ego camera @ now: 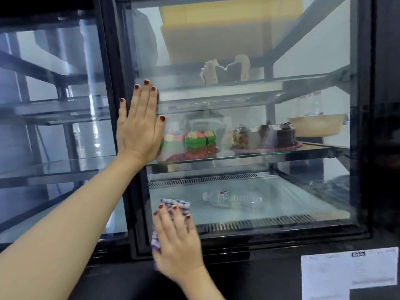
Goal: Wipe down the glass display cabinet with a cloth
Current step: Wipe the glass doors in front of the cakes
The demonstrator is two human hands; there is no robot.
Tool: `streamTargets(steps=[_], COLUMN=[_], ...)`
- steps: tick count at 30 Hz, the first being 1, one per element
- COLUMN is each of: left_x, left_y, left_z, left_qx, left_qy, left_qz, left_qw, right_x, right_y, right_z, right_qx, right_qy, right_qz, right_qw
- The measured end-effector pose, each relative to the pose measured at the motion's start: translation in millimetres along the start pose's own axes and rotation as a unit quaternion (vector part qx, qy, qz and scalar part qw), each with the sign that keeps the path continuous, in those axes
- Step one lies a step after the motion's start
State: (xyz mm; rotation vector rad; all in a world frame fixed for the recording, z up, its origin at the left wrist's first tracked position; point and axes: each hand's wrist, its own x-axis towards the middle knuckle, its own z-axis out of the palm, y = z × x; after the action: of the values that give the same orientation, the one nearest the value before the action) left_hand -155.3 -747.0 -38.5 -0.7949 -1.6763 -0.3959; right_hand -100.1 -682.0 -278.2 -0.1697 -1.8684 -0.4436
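The glass display cabinet [303, 191] fills the view, a black-framed case with glass shelves. My left hand [139, 124] lies flat, fingers straight, against the glass door near its left frame at middle-shelf height. My right hand [175, 241] presses a blue-and-white checked cloth [179, 205] flat against the lower left of the same pane, fingers spread over it. The cloth shows above and to the left of the hand; the rest is hidden under the palm.
Inside, cake slices [200, 145] and a chocolate cake [270, 135] sit on the middle shelf, more slices [225, 71] on the upper one. A plastic bottle [233, 198] lies on the floor. A beige bowl [318, 126] stands right. A white label [348, 269] sticks below.
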Motion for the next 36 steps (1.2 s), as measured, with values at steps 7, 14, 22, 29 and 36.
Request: streamTargets(steps=[7, 14, 22, 29, 36], left_x=[33.3, 51.1, 61.2, 110.3, 112.7], left_y=[-8.8, -15.0, -23.1, -40.6, -39.5], left_z=[-5.1, -7.2, -19.3, -30.5, -24.8], left_qx=[-0.02, -0.001, -0.024, -0.048, -0.039], left_qy=[0.036, 0.048, 0.022, 0.041, 0.072], left_qz=[-0.021, -0.003, 0.023, 0.02, -0.007], left_qw=[0.999, 0.999, 0.999, 0.998, 0.997], right_x=[28.8, 14.1, 58.1, 120.4, 128.5], right_y=[201.5, 322.1, 115.5, 32.4, 155.8], right_z=[-52.4, -88.7, -45.5, -35.7, -62.8], right_qx=[0.06, 0.084, 0.069, 0.029, 0.037], right_qy=[0.132, 0.205, 0.111, 0.047, 0.133], right_qz=[0.17, 0.416, 0.266, -0.087, 0.079], right_qw=[0.975, 0.882, 0.955, 0.995, 0.987])
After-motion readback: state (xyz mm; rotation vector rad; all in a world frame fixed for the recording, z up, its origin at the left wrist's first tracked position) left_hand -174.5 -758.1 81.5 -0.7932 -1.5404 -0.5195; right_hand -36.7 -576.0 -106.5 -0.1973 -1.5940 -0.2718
